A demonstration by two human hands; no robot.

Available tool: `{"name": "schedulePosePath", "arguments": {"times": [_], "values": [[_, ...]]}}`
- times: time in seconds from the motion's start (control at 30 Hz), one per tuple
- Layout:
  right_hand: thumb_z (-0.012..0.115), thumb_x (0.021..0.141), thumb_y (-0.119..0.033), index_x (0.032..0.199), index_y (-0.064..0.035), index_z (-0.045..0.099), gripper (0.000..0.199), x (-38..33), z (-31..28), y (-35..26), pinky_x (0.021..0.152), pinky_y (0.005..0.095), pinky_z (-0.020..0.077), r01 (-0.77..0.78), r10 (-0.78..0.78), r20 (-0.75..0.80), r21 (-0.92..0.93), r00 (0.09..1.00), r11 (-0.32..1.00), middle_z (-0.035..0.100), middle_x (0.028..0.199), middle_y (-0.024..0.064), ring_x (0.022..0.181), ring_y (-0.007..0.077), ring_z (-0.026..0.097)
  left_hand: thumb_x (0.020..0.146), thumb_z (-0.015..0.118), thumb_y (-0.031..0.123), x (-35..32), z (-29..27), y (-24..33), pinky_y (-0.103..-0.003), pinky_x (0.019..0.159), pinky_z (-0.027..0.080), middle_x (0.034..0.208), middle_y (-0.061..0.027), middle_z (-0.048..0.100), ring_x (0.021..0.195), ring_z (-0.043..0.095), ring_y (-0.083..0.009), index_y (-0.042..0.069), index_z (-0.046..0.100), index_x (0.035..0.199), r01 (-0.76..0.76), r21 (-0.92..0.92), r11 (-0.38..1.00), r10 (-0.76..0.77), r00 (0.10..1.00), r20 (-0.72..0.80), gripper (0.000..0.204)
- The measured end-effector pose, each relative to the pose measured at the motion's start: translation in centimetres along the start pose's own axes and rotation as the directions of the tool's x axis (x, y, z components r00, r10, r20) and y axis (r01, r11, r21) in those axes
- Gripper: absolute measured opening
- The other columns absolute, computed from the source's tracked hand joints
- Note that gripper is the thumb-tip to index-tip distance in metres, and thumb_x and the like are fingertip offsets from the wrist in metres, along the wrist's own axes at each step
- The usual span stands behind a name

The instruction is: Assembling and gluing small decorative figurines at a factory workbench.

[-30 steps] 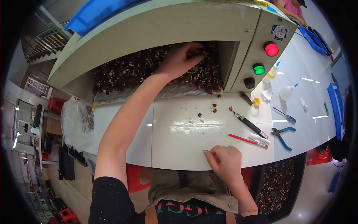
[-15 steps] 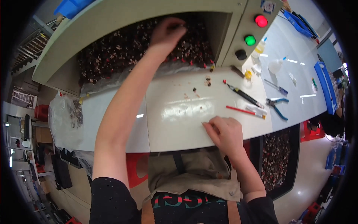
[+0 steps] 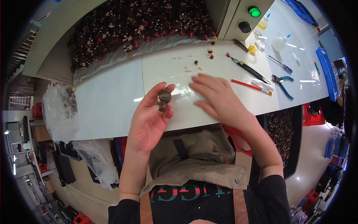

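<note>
The left hand (image 3: 149, 121) is raised palm-up over the near edge of the white table (image 3: 108, 108), its fingertips pinched on two small dark pieces (image 3: 163, 100), one above the other, held just off the tabletop. The right hand (image 3: 220, 100) lies just beside them to the right, fingers spread and flat, holding nothing, its fingertips reaching toward the pieces without touching them. Between the two hands a narrow strip of bare table shows; to the left of the left hand the top runs wide and bare as far as a clear bag (image 3: 59, 108) hanging at the left end. Along the far edge a bin (image 3: 141, 22) full of dark pieces with red flecks borders the table, with a few crumbs (image 3: 194, 67) scattered on the table just in front of it, well apart from both hands. To the right, past the right hand, lie a red pencil (image 3: 248, 86), a black screwdriver (image 3: 248, 70) and blue pliers (image 3: 283, 82), near one another and close to the table's right part. The near edge of the table sits right against the person's apron (image 3: 194, 156).
</note>
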State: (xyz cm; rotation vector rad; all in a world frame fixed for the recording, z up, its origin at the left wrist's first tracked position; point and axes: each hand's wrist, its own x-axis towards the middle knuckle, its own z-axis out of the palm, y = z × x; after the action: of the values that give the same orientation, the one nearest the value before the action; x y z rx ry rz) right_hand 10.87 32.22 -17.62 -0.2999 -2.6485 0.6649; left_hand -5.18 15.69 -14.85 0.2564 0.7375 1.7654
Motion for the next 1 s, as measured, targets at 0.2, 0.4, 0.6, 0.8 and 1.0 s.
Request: {"name": "schedulePosePath", "arguments": {"times": [0.2,0.4,0.6,0.8,1.0], "values": [[0.056,0.086,-0.007,0.12,-0.004,0.053,0.034,0.9,-1.0,-0.3,0.095,0.0347,0.0393,-0.047,0.062,-0.06,0.225,0.996,0.973,0.054,0.123,0.0128,0.115,0.0267,0.05,0.083,0.058,-0.002,0.5,1.3,-2.6,-0.024,0.086,0.046,0.124,-0.0103,0.05,0.095,0.056,-0.0104,0.002,0.042,0.131,-0.091,0.507,0.857,0.111,0.994,-0.009,0.051],[0.056,0.081,0.007,0.107,-0.0011,0.051,0.028,-2.9,0.0,-2.5,0.086,0.0302,0.045,-0.222,0.344,-0.063,0.653,0.937,0.725,0.053,0.106,0.0096,0.098,0.0175,0.056,0.078,0.072,0.004,2.3,1.4,-4.5,-0.023,0.08,0.048,0.112,-0.0042,0.044,0.092,0.054,-0.0091,0.003,0.05,0.124,-0.125,0.66,0.741,0.084,0.992,0.093,0.051],[0.063,0.075,0.007,0.1,-0.0032,0.054,0.028,-3.6,1.0,-2.4,0.079,0.0294,0.0493,-0.196,0.364,-0.129,0.656,0.923,0.729,0.058,0.099,0.0066,0.091,0.0189,0.059,0.075,0.073,-0.002,3.0,1.4,-5.2,-0.024,0.081,0.045,0.11,-0.0016,0.046,0.094,0.051,-0.0091,0.003,0.051,0.124,-0.177,0.743,0.646,0.109,0.984,0.14,0.055],[0.066,0.075,0.006,0.096,-0.0023,0.054,0.026,-4.1,1.2,-2.1,0.076,0.0282,0.0517,-0.212,0.365,-0.101,0.66,0.925,0.721,0.06,0.093,0.0064,0.086,0.0181,0.063,0.076,0.069,-0.003,2.3,1.3,-5.0,-0.027,0.087,0.043,0.111,-0.0036,0.043,0.102,0.048,-0.0119,0.003,0.05,0.128,-0.249,0.822,0.512,0.086,0.967,0.239,0.056],[0.069,0.077,0.002,0.095,-0.0017,0.055,0.023,-3.9,1.3,-2.0,0.074,0.0268,0.0525,-0.22,0.388,-0.1,0.683,0.916,0.697,0.062,0.091,0.0063,0.083,0.0158,0.065,0.088,0.038,0.003,2.4,1.2,-4.0,-0.027,0.096,0.035,0.114,-0.0082,0.044,0.107,0.045,-0.0146,-0.001,0.049,0.129,-0.217,0.832,0.511,0.054,0.974,0.221,0.043]]}}
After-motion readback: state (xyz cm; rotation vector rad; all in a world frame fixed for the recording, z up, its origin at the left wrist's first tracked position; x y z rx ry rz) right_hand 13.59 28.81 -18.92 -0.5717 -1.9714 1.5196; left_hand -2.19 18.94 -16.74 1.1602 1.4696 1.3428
